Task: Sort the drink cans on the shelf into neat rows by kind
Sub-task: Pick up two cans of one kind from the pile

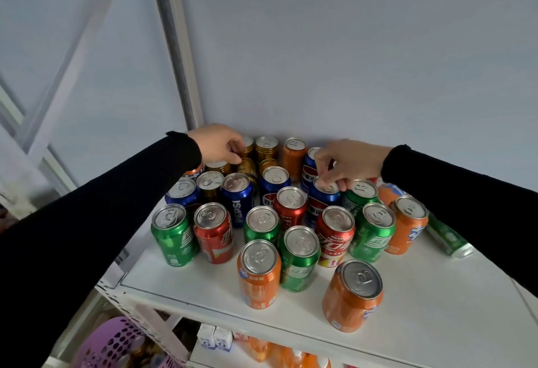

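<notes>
Several drink cans stand mixed on the white shelf (407, 318): green, red, blue, orange and gold ones. My left hand (217, 143) reaches to the back left and pinches the top of a gold can (247, 165) among other gold cans. My right hand (345, 164) grips the rim of a blue Pepsi can (324, 197) from above, beside a green can (361, 196). A blue Pepsi can (237, 199) stands in the middle left. Two orange Fanta cans (259, 274) (353, 295) stand nearest the front edge.
A green can (448, 236) lies on its side at the right, partly under my right sleeve. The grey wall rises right behind the cans. A shelf post (174, 47) stands at the back left. Below are a purple basket (113, 344) and small cartons (215, 338).
</notes>
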Motion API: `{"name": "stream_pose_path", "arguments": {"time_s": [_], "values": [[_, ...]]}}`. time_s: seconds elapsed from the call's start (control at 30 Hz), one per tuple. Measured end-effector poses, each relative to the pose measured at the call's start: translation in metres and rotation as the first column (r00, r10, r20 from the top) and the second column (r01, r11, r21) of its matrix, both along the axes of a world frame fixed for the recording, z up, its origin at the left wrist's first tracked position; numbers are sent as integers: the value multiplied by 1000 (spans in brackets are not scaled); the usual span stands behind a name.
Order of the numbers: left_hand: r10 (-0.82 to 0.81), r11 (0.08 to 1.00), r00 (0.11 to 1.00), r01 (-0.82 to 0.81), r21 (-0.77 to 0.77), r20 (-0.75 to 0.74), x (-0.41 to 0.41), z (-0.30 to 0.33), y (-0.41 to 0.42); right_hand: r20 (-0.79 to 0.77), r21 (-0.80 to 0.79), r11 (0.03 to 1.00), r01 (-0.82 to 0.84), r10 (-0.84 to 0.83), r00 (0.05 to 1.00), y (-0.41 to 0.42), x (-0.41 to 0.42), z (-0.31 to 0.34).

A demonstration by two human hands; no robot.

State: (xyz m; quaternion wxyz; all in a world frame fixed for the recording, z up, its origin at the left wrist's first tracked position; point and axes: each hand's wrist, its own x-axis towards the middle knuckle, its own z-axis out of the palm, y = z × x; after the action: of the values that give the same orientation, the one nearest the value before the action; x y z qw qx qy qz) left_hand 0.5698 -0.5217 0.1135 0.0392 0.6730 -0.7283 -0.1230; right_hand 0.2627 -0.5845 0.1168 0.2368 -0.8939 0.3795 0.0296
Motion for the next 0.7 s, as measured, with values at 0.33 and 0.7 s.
{"name": "stream_pose_path", "arguments": {"time_s": [0.33, 0.7], "values": [[14, 991, 967, -48, 128, 256, -2, -26, -61, -159, -200, 979, 26, -59, 986, -47, 132, -6], [-17, 991, 952, -25, 134, 307, -5, -45, -59, -380, -211, 973, 90, -167, 910, -65, 158, -49]]}}
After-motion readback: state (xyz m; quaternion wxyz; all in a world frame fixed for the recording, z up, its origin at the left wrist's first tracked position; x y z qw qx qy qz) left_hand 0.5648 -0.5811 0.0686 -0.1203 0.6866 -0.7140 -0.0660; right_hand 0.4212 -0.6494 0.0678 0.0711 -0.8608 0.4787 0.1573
